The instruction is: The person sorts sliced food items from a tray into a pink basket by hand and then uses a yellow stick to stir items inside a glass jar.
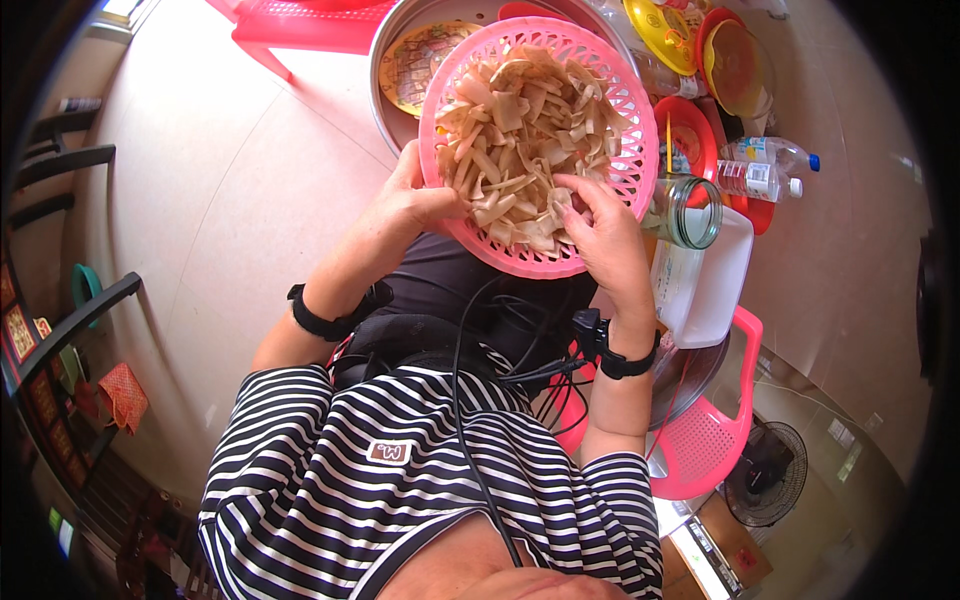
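A round pink plastic colander basket (649,139) is held up over my lap, heaped with pale tan, slightly curled vegetable slices (525,127) that look like dried or pickled radish. My left hand (416,196) grips its near-left rim, the thumb inside over the slices and the fingers hidden beneath. My right hand (604,225) reaches in over the near-right rim, thumb and forefinger around a pale slice (559,201). Behind and under the basket stands a wide metal basin (377,82) with a yellow patterned round piece (412,64) in it.
Right of the basket are an open glass jar (694,214), a white plastic tub (716,277), two plastic bottles (757,172) and red and yellow lids (664,37). A pink chair (705,442) and a fan (765,472) stand behind right. Black cables (540,367) hang across my lap.
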Available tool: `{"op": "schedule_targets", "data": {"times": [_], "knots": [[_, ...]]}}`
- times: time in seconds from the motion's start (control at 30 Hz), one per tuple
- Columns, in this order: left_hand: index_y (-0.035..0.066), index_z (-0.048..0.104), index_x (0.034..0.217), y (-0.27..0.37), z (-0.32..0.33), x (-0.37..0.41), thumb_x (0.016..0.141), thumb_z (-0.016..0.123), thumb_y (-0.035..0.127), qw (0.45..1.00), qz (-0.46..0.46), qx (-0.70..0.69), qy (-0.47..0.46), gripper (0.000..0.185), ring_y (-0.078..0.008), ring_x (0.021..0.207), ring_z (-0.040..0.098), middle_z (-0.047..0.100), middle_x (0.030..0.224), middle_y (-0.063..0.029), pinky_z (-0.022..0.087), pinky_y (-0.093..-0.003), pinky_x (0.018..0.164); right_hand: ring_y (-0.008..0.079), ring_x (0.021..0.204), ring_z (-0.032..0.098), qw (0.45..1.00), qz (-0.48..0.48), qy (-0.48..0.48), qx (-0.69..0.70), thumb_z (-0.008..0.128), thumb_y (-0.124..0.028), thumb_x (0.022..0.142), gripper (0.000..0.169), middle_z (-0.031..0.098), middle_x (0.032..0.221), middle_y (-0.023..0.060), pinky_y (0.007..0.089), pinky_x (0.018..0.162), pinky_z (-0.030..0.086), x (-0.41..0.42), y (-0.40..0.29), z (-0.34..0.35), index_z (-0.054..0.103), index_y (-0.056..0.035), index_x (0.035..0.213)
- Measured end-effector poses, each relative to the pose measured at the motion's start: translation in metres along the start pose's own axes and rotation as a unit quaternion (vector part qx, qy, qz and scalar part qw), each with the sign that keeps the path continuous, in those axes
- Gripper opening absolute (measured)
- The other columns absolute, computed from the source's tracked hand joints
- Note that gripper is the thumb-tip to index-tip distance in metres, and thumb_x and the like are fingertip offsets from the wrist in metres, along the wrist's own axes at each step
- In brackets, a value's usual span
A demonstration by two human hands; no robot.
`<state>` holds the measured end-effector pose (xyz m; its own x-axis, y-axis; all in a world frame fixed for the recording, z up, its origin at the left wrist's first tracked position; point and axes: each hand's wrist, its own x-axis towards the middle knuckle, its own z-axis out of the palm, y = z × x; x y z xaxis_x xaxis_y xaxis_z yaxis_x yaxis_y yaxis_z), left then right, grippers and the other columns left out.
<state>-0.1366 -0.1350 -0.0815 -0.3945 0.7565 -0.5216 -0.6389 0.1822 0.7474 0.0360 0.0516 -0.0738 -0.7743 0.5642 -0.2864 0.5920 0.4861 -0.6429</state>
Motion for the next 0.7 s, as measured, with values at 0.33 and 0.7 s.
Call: {"op": "schedule_targets", "data": {"times": [0.33, 0.7], "knots": [[0.005, 0.04, 0.146, -0.003, -0.004, 0.002, 0.083, 0.063, 0.01, 1.0, 0.008, 0.003, -0.01, 0.068, -0.0131, 0.091, 0.061, 0.061, 0.117, -0.0071, 0.05, -0.0256, 0.074, 0.0378, 0.073, 0.064, 0.996, 0.067, 0.046, 0.034, 0.06, -0.025, 0.1, 0.024, 0.064, 0.08, 0.0215, 0.0409, 0.067, 0.05, 0.006, 0.014, 0.009, 0.066, -0.0018, 0.101], [0.005, 0.039, 0.147, -0.005, -0.002, 0.003, 0.083, 0.063, 0.01, 1.0, 0.001, -0.005, -0.002, 0.068, -0.0137, 0.093, 0.062, 0.061, 0.119, -0.0079, 0.05, -0.0266, 0.074, 0.0219, 0.07, 0.061, 1.0, 0.005, -0.004, 0.023, 0.068, -0.018, 0.093, 0.022, 0.065, 0.092, 0.0122, 0.0352, 0.067, 0.05, 0.001, 0.006, 0.002, 0.067, -0.0027, 0.107]]}}
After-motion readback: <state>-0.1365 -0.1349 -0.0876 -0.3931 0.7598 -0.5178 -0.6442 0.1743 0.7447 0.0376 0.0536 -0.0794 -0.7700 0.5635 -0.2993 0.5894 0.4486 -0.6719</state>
